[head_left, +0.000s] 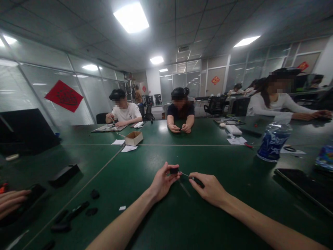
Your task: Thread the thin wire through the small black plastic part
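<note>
Above the green table, my left hand [163,182] pinches a small black block-like part [174,171] between thumb and fingers. A screwdriver [198,182] with a dark handle lies in the closed grip of my right hand [212,189]. Its thin metal shaft points left, and the tip meets or nearly meets the black part; I cannot tell which. To the left of my forearm lie several loose black pieces, among them a long handle-like piece [78,210], a small block [95,193] and a flat oval piece [91,211].
A cardboard box [134,138] stands beyond the table seam among paper slips. On the right are a water bottle [274,140] and a large phone [304,185]. Another person's hand [13,203] is at the left edge by a black box [64,176]. Several people sit around.
</note>
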### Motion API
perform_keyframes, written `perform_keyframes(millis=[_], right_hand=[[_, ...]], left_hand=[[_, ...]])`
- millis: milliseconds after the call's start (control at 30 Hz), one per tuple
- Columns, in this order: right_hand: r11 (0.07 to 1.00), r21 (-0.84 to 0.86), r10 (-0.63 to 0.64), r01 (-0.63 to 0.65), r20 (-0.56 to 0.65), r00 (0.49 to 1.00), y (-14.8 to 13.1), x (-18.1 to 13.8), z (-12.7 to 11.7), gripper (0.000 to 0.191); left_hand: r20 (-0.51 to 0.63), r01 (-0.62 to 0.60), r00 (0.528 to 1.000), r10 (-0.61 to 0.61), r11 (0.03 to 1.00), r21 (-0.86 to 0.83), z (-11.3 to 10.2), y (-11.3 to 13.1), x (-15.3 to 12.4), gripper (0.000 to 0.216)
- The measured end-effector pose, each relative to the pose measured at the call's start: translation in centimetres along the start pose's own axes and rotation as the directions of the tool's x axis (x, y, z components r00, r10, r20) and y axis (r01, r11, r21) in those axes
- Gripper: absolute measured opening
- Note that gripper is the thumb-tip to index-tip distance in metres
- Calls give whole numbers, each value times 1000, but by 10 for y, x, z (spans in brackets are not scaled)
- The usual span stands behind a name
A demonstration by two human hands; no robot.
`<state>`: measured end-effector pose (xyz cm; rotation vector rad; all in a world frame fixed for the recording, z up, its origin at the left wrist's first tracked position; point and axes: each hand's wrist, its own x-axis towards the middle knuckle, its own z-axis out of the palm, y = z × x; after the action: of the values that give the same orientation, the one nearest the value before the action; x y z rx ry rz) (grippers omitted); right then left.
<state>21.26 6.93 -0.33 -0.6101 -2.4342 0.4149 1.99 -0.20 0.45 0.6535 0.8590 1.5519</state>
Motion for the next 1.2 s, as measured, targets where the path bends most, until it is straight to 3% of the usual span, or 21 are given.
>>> perform_keyframes(millis=[200, 333, 533, 733, 1200], right_hand=[[1000, -1, -5, 5, 27, 1000, -1, 0, 0, 28], [1000, 7, -26, 26, 43, 999, -1, 0, 0, 27], [999, 16, -42, 41, 53, 998, 0, -1, 1, 28], [998, -15, -61, 62, 53, 997, 1, -2, 2, 28], [993, -116, -22, 27, 36, 999, -1, -2, 0, 29]], left_hand=[[-32, -27, 999, 28, 1000, 15, 0, -2, 2, 8], [-33, -56, 998, 56, 998, 5, 0, -3, 3, 21], [-121, -40, 992, 36, 999, -28, -3, -4, 6, 29], [-52, -42, 998, 43, 999, 12, -8, -6, 7, 38], [-3, -60, 998, 60, 997, 47, -6, -5, 4, 34]])
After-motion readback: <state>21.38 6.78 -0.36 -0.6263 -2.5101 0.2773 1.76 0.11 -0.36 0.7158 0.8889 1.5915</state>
